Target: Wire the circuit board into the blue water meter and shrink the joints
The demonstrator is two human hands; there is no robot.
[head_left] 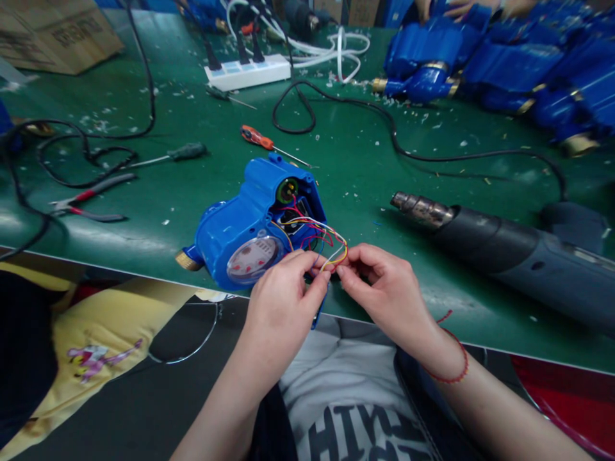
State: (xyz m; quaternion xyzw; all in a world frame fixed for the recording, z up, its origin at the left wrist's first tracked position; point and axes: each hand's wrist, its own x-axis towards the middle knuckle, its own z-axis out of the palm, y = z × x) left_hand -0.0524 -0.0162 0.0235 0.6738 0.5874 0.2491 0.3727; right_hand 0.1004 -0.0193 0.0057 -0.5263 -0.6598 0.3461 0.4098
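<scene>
A blue water meter with a brass end and a round dial window lies tilted at the table's front edge. Its upper housing is uncovered, and thin coloured wires run out of it. My left hand pinches the wires close to their ends, just right of the dial. Beside it, my right hand has thumb and forefinger closed on the same wires, fingertips almost touching the left ones. Below the fingers hangs a narrow blue piece, mostly hidden by my left hand.
A heat gun lies at right, its cord crossing the table. Behind the meter is an orange screwdriver; pliers and a green screwdriver lie left. Farther back are a power strip, several blue meters and a co-worker's hands.
</scene>
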